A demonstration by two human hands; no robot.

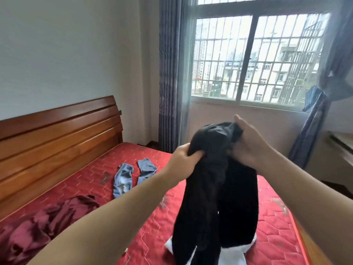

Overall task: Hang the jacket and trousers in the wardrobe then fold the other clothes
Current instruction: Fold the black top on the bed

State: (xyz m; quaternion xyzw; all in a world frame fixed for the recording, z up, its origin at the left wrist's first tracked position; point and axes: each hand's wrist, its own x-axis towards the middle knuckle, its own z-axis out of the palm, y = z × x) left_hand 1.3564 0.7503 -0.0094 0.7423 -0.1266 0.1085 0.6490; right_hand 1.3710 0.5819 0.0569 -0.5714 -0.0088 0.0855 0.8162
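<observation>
In the lower middle of the frame, a black jacket (217, 190) is held up over a red bed (145, 226), and its bottom hangs down to a white piece of cloth (231, 259) that lies on the bed at the bottom edge. The top of the jacket is gripped by both hands. The left hand (183, 161) is curled tight round a bunch of the black cloth on the left side. The right hand (248, 144) is closed on the cloth at the top right — the thumb is seen sticking up above it.

To the left of the jacket, in the middle of the frame, blue trousers (124, 176) are spread flat on the bed with the two legs apart. Down in the lower left corner, a dark red piece of clothing (40, 226) is piled in a heap on the bed.

Along the left side, a brown wooden headboard (57, 134) is seen behind the bed. In the upper right, a big window (252, 60) with bars is seen — grey-blue curtains (170, 73) hang on both sides of it.
</observation>
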